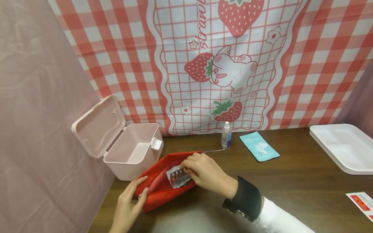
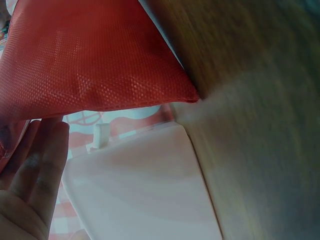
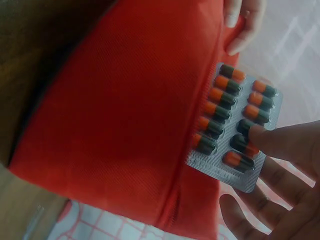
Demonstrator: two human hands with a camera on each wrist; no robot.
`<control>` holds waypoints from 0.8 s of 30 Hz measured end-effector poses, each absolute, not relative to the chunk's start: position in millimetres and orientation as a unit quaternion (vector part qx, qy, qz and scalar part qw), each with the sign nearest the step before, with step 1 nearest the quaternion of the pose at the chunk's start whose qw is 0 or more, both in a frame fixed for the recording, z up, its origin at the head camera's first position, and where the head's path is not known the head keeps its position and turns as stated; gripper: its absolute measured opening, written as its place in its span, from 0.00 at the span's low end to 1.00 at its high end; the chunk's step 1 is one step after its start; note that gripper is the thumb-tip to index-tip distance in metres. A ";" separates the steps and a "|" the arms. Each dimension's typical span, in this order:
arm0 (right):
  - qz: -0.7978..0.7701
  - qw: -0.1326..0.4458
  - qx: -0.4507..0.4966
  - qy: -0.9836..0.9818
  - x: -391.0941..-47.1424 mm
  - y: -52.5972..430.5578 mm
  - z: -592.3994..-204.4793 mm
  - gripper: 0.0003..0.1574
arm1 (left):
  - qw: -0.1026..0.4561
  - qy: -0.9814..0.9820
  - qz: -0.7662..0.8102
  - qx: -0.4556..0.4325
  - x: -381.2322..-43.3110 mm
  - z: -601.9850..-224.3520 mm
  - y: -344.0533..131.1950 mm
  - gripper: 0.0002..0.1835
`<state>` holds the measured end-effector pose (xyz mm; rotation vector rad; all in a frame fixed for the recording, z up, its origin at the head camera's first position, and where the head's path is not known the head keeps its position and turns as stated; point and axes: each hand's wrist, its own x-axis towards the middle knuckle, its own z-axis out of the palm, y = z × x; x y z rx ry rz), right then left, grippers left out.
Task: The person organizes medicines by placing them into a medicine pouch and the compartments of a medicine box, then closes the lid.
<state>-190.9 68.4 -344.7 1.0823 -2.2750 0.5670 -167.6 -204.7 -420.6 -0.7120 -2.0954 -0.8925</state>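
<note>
A red fabric zip pouch (image 1: 163, 197) sits with its mouth spread, in front of the pink box. My left hand (image 1: 128, 202) holds the pouch's left end, thumb on the near edge and fingers at the far edge. Between thumb and fingers, my right hand (image 1: 204, 173) pinches a blister pack (image 3: 227, 120) of orange-and-black capsules. The pack is partly inside the pouch's mouth, its lower part hidden by the red side in the right wrist view. Something white lies behind the pack. In the left wrist view the left fingers (image 2: 47, 165) reach up beside the red fabric.
A pink box (image 1: 128, 166) with its lid raised stands behind the pouch. Farther right are a small spray bottle (image 1: 226, 136), a teal packet (image 1: 259, 147), a white divided tray (image 1: 346, 158) and a red-and-white card (image 1: 361, 203). A thin rod (image 1: 214, 150) lies near the bottle.
</note>
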 end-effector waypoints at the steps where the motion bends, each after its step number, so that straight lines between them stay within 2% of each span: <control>1: 0.209 0.273 0.405 -0.847 -192.1 66.9 -346.6 0.10 | 0.369 -0.816 -0.347 -0.276 -167.2 -420.2 -204.2 0.26; 8: 0.186 0.250 0.398 -0.863 -198.8 61.2 -358.9 0.08 | 0.374 -0.815 -0.351 -0.271 -156.4 -402.6 -193.3 0.24; 16: 0.156 0.222 0.382 -0.884 -205.3 60.7 -368.2 0.07 | 0.375 -0.814 -0.346 -0.276 -168.0 -423.7 -205.0 0.27; 24: 0.120 0.180 0.375 -0.902 -209.2 55.2 -368.0 0.09 | 0.376 -0.814 -0.345 -0.277 -168.2 -425.1 -205.0 0.27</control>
